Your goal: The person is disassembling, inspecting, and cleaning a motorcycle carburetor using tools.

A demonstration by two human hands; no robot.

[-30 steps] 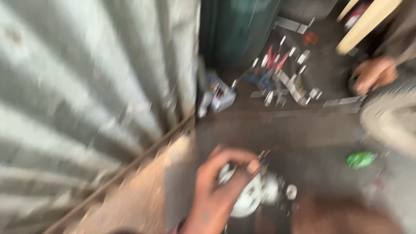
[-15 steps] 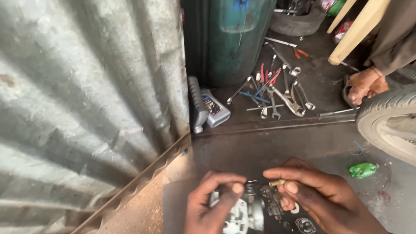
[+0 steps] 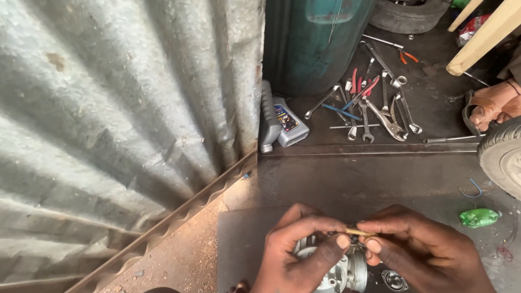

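Head view: left hand [image 3: 301,255] and right hand [image 3: 420,252] both pinch a small brass pin [image 3: 358,233] between fingertips, right over a silvery carburetor body [image 3: 339,268] low in the frame. Looks like they're working that pin at the carb; it needs a steady, fine grip so it doesn't drop. Further back, a pile of wrenches and pliers [image 3: 374,106] lies on the floor, with grey oil bottles [image 3: 279,122] by the corrugated wall [image 3: 125,125]. Another person's hand [image 3: 494,106] is near a tyre [image 3: 502,154]. Nothing blocks the hands.
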